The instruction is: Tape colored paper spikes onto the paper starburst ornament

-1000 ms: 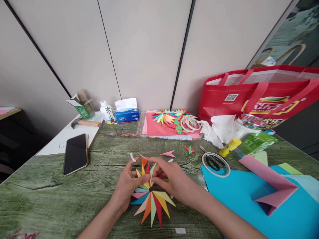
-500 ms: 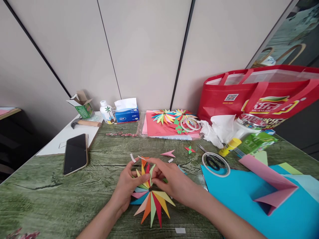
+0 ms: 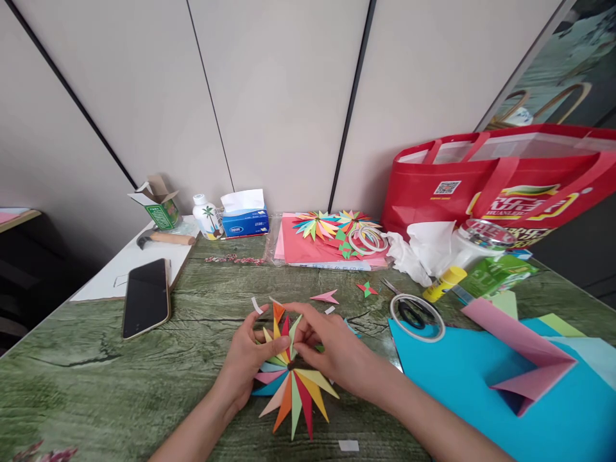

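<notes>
A many-pointed paper star (image 3: 302,391) in red, orange, yellow, green, pink and blue is held just over the green wood-look table. My left hand (image 3: 248,353) grips it from the left, thumb pressed on the upper points; a white strip of tape (image 3: 256,305) sticks up from its forefinger. My right hand (image 3: 332,343) pinches a light green point at the star's upper right. Its forefinger reaches toward an orange point, where another pale strip (image 3: 275,301) shows. My right fingers partly hide the star's right side.
Ahead lie a folded pink paper piece (image 3: 326,296) and a small red-green star (image 3: 366,289). Scissors (image 3: 411,314) and a tape roll (image 3: 437,321) rest near blue paper (image 3: 433,398). A phone (image 3: 147,298) is at left, a glue stick (image 3: 445,284) and red bag (image 3: 433,186) at right.
My right forefinger has shifted slightly, and the pale strip near the orange point has moved a little. The star and my left hand stay almost in place.
</notes>
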Available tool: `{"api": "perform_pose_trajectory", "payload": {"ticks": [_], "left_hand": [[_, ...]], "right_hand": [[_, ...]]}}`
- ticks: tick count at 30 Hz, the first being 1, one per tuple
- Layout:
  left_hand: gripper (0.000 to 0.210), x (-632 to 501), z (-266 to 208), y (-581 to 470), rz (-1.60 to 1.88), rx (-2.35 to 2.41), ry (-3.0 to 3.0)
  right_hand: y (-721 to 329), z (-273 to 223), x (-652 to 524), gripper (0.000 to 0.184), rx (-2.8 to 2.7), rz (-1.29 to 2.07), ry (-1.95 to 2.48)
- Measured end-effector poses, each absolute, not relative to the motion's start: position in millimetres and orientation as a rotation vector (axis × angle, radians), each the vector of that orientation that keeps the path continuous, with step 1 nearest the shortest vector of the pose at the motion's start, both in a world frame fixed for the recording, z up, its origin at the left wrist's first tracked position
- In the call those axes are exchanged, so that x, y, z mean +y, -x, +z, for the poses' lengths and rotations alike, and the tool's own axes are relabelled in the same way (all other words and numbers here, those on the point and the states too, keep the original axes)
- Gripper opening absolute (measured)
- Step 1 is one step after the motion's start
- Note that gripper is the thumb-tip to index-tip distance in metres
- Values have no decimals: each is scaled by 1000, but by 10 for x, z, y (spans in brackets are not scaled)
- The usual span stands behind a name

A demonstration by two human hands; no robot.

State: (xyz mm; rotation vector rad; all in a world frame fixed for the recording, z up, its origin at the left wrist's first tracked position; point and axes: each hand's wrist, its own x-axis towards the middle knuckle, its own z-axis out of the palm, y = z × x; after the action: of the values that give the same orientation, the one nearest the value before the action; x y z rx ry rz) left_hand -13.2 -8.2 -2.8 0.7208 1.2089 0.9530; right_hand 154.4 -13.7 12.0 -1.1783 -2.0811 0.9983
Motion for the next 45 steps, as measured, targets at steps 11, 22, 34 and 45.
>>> {"api": "perform_pose_trajectory", "payload": {"ticks": [11,22,34,45], "left_hand": [[98,-90,-41,117,972,1217,-754],[101,-85,-47,117,990,1225,-757],[99,-91,-15,121,964,1208,-756],[96,-95,-6,116,967,1227,-766]], "right_hand": [[-1475,-13,-120,56,-1898,1101,1209],[-1511,2,-110,60,-1909,1117,1224],[-1522,36,-101,56,-1776,1286,1195],[-1531,80,-109,58,-1763,1327,1141]]}}
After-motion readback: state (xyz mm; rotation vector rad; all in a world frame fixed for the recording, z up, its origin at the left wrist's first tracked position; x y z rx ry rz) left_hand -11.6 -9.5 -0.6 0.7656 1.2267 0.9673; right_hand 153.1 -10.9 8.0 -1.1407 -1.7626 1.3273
